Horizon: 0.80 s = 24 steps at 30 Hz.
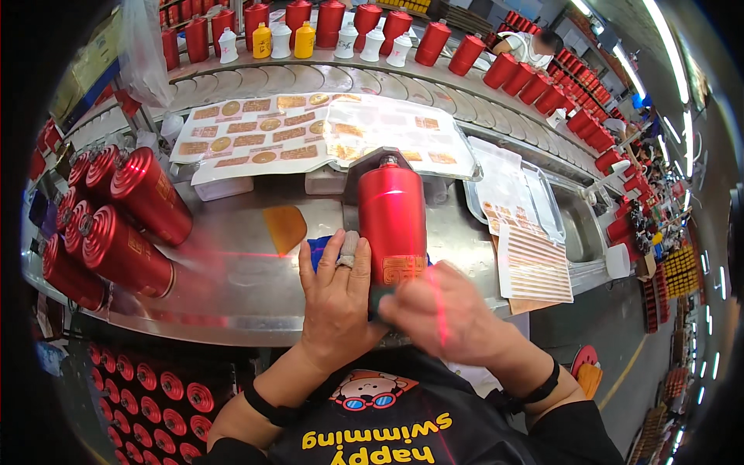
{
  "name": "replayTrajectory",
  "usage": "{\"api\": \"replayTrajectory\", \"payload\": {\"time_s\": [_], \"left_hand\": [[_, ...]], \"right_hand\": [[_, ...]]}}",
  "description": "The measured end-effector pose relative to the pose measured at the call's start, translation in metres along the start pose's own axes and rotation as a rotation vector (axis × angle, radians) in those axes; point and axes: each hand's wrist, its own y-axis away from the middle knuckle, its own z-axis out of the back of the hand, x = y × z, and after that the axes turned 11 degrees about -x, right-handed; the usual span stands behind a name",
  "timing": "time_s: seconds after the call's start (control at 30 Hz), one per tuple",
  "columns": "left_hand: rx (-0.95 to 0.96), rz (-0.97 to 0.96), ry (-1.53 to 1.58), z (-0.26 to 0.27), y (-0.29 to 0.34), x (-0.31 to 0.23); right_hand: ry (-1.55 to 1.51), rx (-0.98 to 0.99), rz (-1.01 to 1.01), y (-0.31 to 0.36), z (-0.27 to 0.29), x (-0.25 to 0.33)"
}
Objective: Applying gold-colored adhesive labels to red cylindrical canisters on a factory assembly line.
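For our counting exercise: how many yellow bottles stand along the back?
2: one yellow bottle left of a white bottle, the other right of it; none seems hidden.

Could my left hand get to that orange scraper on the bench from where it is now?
Probably yes. The left hand rests against the red bottle, and the orange scraper lies flat on the steel bench just up and left of it, with nothing lying between them. It would have to let go of the bottle first.
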Motion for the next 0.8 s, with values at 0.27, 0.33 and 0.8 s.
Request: {"api": "replayTrajectory", "payload": {"time_s": [0.27, 0.33, 0.8], "left_hand": [[-0.013, 0.036, 0.078, -0.005, 0.003, 0.003], [0.044, 0.073, 0.127, -0.006, 0.009, 0.013], [0.109, 0.082, 0.158, -0.019, 0.020, 0.017]], "right_hand": [[-0.133, -0.376, -0.491, 0.008, -0.001, -0.036], [-0.273, -0.456, -0.718, 0.020, 0.006, -0.031], [-0.139, -0.505, -0.428, 0.067, -0.016, -0.029]]}}
